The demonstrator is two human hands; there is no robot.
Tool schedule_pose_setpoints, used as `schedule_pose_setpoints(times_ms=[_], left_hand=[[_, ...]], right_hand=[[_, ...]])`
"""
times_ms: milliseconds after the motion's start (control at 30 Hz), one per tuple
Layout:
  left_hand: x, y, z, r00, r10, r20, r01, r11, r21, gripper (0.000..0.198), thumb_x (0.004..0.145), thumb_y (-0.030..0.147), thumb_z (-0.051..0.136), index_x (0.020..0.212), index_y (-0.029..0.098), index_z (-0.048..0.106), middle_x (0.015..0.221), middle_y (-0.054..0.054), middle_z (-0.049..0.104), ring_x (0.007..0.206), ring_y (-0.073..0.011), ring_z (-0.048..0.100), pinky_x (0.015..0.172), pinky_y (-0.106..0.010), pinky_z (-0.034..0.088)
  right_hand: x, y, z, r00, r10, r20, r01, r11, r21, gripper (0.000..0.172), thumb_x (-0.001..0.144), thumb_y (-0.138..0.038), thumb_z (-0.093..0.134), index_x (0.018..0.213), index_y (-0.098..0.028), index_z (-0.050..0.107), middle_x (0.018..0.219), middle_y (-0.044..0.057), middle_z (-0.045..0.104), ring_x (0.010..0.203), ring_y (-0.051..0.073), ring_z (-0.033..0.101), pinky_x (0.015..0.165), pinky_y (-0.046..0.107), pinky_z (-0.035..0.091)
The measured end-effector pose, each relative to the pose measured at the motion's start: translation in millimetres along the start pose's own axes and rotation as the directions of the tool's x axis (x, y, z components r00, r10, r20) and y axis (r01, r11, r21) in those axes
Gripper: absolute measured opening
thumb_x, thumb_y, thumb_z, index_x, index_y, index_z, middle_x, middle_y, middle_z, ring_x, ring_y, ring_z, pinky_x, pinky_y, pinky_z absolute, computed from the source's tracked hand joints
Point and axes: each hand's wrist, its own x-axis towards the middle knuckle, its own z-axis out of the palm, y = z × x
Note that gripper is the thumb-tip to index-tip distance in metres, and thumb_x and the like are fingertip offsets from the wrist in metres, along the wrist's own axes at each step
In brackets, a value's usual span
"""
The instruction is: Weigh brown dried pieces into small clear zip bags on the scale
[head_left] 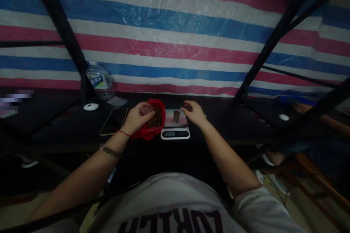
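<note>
My left hand grips a small clear round plastic cup at the edge of a red plastic bag. Small brown pieces fill the bag's open mouth. To its right sits a small digital scale with a lit display. On the scale's plate stands a little container with brown contents, upright. Just right of that container hovers my right hand, its thumb and forefinger apart and nothing visible between them; the other fingers are partly hidden.
A phone lies left of the bag, with a white oval object beyond it. A large clear bottle stands by the left frame post. Dark metal posts flank the black table. At the right, another person's hand touches something blue.
</note>
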Motion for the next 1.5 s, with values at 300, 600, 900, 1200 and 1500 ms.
schedule_pose_setpoints(times_ms=[300, 600, 900, 1200, 1500], left_hand=[[5, -11, -4.5, 0.998, -0.042, -0.048, 0.041, 0.999, -0.026, 0.039, 0.071, 0.049, 0.066, 0.095, 0.019, 0.063, 0.09, -0.005, 0.069, 0.081, -0.02, 0.065, 0.076, -0.031, 0.05], [1, 0, -1.7, 1.0, -0.006, 0.03, 0.007, 1.0, -0.013, 0.042, 0.071, 0.049, 0.066, 0.099, 0.019, 0.063, 0.094, -0.006, 0.07, 0.083, -0.0211, 0.065, 0.078, -0.033, 0.05], [-1, 8, -1.5, 0.998, -0.039, 0.049, 0.041, 0.999, -0.036, 0.045, 0.068, 0.05, 0.068, 0.1, 0.018, 0.063, 0.089, -0.004, 0.07, 0.077, -0.02, 0.063, 0.07, -0.031, 0.05], [-1, 3, 6.3, 0.996, -0.04, 0.076, 0.056, 0.972, -0.228, 0.054, 0.068, 0.046, 0.068, 0.111, 0.015, 0.06, 0.101, -0.009, 0.068, 0.088, -0.023, 0.064, 0.078, -0.036, 0.05], [-1, 6, 3.5, 0.995, -0.093, 0.041, 0.101, 0.934, -0.343, 0.051, 0.067, 0.049, 0.068, 0.101, 0.013, 0.058, 0.09, -0.007, 0.066, 0.079, -0.0214, 0.062, 0.072, -0.034, 0.049]], right_hand=[[-1, 13, 35, 0.976, 0.062, 0.21, -0.07, 0.997, 0.033, 0.03, 0.068, -0.026, 0.072, 0.096, -0.018, 0.069, 0.101, 0.009, 0.071, 0.097, 0.023, 0.065, 0.092, 0.04, 0.046], [26, -51, 44, 0.992, 0.019, 0.124, -0.093, 0.776, 0.624, 0.037, 0.069, -0.022, 0.067, 0.105, -0.019, 0.061, 0.111, 0.007, 0.066, 0.1, 0.019, 0.064, 0.09, 0.035, 0.051], [42, -76, 50, 0.966, -0.157, 0.207, -0.016, 0.758, 0.652, 0.048, 0.064, -0.022, 0.073, 0.109, -0.02, 0.055, 0.099, 0.003, 0.064, 0.093, 0.017, 0.062, 0.088, 0.033, 0.049], [53, -99, 39, 0.886, -0.339, 0.316, 0.21, 0.901, 0.379, 0.025, 0.071, -0.021, 0.07, 0.096, -0.021, 0.071, 0.095, 0.004, 0.067, 0.088, 0.018, 0.062, 0.081, 0.033, 0.048], [61, -115, 31, 0.87, -0.37, 0.327, 0.215, 0.88, 0.423, 0.042, 0.073, -0.009, 0.064, 0.112, -0.026, 0.068, 0.111, 0.003, 0.067, 0.102, 0.019, 0.063, 0.093, 0.037, 0.048]])
